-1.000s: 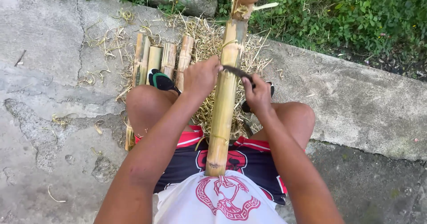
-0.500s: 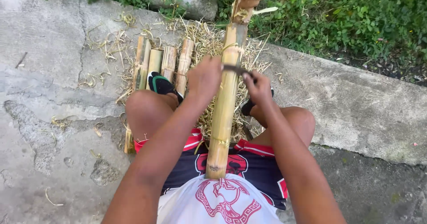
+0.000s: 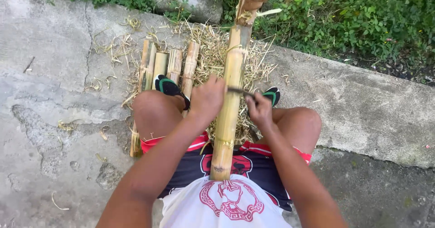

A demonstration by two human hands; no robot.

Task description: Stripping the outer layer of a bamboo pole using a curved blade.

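- L hand (image 3: pixel 207 99) curled on bamboo pole (image 3: pixel 230 105), gripping its left side.
- R hand (image 3: pixel 259 111) fist-closed round dark blade (image 3: pixel 240 91), edge touching pole.
- Split bamboo pcs (image 3: pixel 168 65) beyond L hand, on straw.

The bamboo pole (image 3: pixel 231 101) runs out of frame at the top centre. The dark blade (image 3: pixel 239 91) is mostly hidden between the left hand (image 3: pixel 207 100) and right hand (image 3: pixel 259 111). Both forearms are cut off at the bottom edge.
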